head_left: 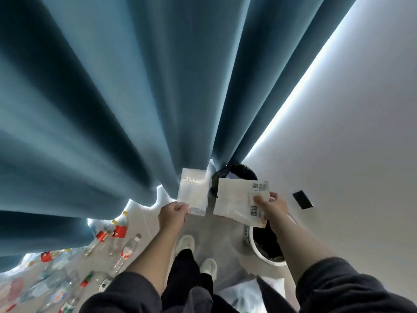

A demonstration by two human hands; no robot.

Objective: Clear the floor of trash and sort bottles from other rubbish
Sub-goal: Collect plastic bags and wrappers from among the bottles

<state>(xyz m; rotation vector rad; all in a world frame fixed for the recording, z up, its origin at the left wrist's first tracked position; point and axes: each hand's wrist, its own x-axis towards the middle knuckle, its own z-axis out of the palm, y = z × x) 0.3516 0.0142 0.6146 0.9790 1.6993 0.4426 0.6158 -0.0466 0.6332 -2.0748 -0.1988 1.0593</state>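
Note:
My left hand (172, 214) grips a clear flat plastic packet (193, 192) by its near corner. My right hand (269, 207) holds a white mailer bag with barcode labels (237, 199). Both are held up in front of me, over and just before a black-lined bin (234, 175) at the foot of the curtain. A second bin with a white rim and black liner (266, 247) stands nearer me, under my right forearm. Several plastic bottles (117, 231), some with red labels, lie on the floor to my left.
A heavy blue curtain (101, 109) fills the left and middle of the view. A white wall (349, 132) runs along the right, with a small black plate (302, 199) on it. My white shoes (186, 242) stand on the grey floor. White crumpled material (243, 294) lies near my feet.

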